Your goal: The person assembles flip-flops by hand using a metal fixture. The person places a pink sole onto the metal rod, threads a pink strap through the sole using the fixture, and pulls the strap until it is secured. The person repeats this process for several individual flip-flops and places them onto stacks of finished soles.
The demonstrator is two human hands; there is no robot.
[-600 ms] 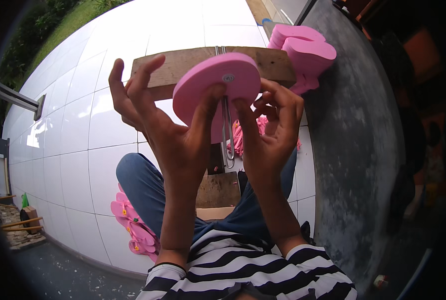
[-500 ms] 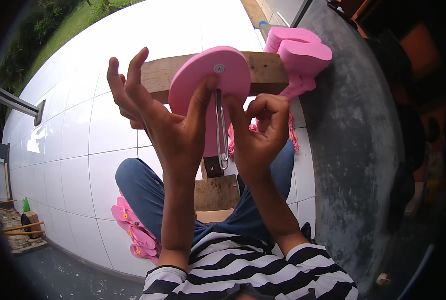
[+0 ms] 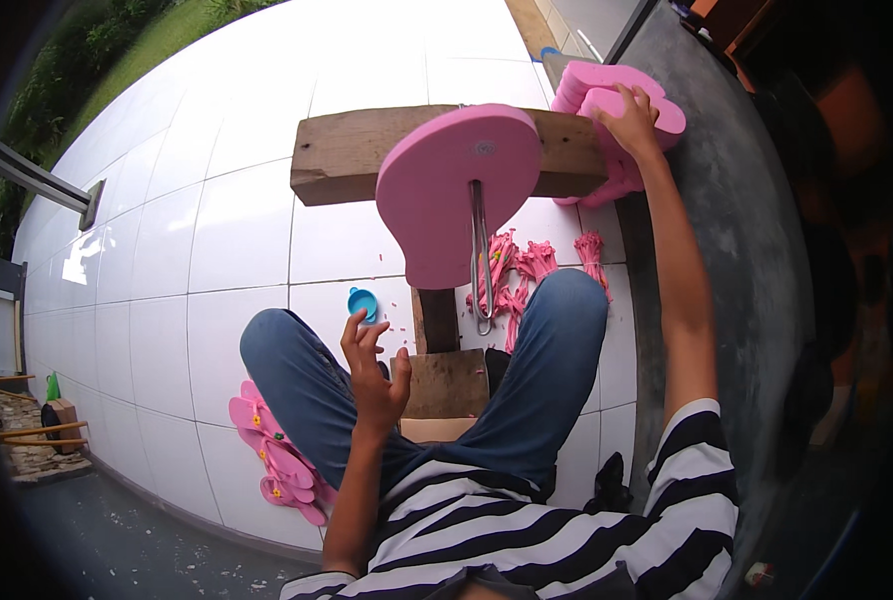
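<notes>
Pink sole (image 3: 447, 190) upright on metal rod (image 3: 481, 260), toe up, long axis vertical

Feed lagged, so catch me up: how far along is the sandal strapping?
Done: strapped pink sandals piled by the left leg. In hand: pink foam sole sits on the metal tool, strapless; left hand empty, right hand on the blank sole stack. Left: that stack, loose pink straps.

A pink foam sandal sole (image 3: 447, 190) is seen propped on a metal tool (image 3: 482, 255), leaning against the wooden beam (image 3: 352, 155). To the far right, a stack of pink soles (image 3: 592, 85) is piled at the beam's end.
</notes>
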